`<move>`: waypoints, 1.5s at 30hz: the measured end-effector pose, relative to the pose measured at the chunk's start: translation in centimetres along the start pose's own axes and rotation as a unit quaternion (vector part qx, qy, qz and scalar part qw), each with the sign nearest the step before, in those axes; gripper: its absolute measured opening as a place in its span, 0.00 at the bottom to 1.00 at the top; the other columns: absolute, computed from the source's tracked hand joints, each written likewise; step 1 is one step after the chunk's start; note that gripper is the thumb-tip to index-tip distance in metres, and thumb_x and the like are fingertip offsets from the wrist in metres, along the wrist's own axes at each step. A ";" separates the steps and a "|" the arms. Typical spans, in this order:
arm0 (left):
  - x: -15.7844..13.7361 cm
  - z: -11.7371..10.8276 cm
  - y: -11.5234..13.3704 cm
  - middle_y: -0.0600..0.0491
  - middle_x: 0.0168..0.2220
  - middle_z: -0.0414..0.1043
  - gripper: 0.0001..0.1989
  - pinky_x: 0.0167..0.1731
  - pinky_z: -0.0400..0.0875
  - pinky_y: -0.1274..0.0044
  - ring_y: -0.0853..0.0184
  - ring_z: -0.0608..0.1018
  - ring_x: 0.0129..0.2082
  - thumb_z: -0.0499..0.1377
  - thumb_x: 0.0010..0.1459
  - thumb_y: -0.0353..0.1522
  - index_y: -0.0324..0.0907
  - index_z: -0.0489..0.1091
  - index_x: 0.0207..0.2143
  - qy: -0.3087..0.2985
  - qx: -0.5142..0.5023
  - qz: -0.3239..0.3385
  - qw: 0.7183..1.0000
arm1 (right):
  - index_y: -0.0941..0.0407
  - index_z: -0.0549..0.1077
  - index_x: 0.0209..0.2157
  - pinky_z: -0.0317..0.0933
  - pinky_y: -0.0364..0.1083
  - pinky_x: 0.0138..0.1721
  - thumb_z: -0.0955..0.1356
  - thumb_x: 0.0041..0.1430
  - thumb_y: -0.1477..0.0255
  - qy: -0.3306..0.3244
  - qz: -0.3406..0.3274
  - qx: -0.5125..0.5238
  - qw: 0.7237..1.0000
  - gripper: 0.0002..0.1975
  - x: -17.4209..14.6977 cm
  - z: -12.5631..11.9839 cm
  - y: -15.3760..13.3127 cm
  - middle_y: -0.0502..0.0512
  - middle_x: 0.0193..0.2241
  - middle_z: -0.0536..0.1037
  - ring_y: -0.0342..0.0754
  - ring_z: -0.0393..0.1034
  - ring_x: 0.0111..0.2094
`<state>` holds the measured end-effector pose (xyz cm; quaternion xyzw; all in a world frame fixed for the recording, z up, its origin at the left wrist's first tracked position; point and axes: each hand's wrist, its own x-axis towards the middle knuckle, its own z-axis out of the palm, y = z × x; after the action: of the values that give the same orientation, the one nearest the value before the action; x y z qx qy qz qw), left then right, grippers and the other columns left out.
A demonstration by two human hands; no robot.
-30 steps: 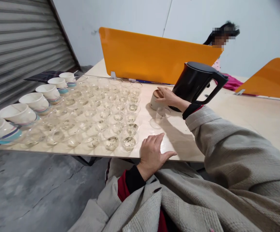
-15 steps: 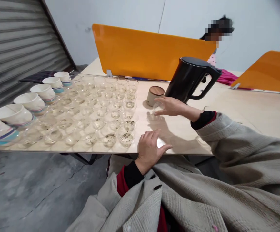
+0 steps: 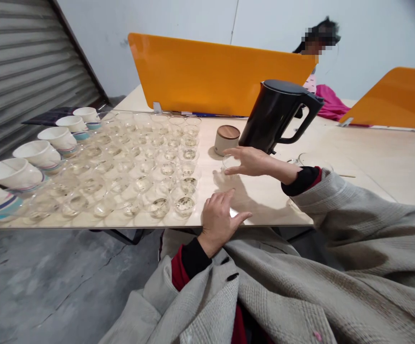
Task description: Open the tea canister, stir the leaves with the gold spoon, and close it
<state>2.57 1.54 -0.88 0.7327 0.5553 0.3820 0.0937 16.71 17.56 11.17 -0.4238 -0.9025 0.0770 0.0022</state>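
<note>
Her right hand (image 3: 252, 161) has its grip curled loosely about a small clear glass cup (image 3: 230, 163) on the pale wood-grain bench (image 3: 265, 200); whether the fingers actually press it is hard to tell. The left hand (image 3: 219, 219) lies flat and spread at the bench edge. Behind stand a matte black kettle (image 3: 277, 116) and a round wooden-lidded jar (image 3: 226, 139); no readable labels.

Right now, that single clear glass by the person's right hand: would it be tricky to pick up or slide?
The clear glass looks small and thin-walled, so probably light and breakable. Its smooth sides may be slippery under the right hand. Pushed across the smooth table, it would likely slide rather than tip, being low and wide.
</note>
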 end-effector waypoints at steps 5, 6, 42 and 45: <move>-0.1 0.0 -0.2 0.42 0.50 0.81 0.37 0.49 0.77 0.60 0.50 0.81 0.50 0.71 0.58 0.52 0.39 0.70 0.61 0.013 0.001 0.016 1.000 | 0.50 0.70 0.66 0.70 0.62 0.59 0.71 0.67 0.55 0.234 0.024 0.088 0.968 0.30 -2.6 -2.5 2.2 0.63 0.64 0.73 0.65 0.72 0.61; -0.1 0.1 -0.3 0.42 0.50 0.82 0.37 0.48 0.77 0.60 0.51 0.81 0.49 0.71 0.58 0.52 0.39 0.70 0.61 0.015 0.003 0.018 1.000 | 0.50 0.70 0.65 0.72 0.62 0.57 0.71 0.68 0.57 0.300 0.049 0.101 0.947 0.28 -3.2 -3.4 3.2 0.63 0.64 0.72 0.63 0.73 0.60; 0.2 0.2 -0.1 0.44 0.49 0.82 0.36 0.47 0.75 0.63 0.52 0.81 0.49 0.71 0.59 0.51 0.40 0.70 0.61 0.000 0.057 0.007 0.998 | 0.49 0.57 0.22 0.51 0.48 0.24 0.64 0.76 0.78 0.585 0.206 0.414 0.666 0.25 -4.6 -11.9 9.5 0.39 0.12 0.54 0.41 0.49 0.17; 0.2 0.2 0.0 0.44 0.50 0.82 0.36 0.49 0.76 0.62 0.51 0.81 0.50 0.71 0.58 0.51 0.40 0.70 0.61 -0.005 0.052 0.001 0.999 | 0.49 0.57 0.22 0.53 0.48 0.24 0.65 0.75 0.76 0.616 0.138 0.394 0.667 0.24 -6.7 -13.4 8.6 0.40 0.13 0.54 0.40 0.51 0.16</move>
<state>2.73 1.84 -0.96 0.7393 0.5730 0.3489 0.0581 28.51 19.70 23.59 -0.4541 -0.5121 0.1462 0.7143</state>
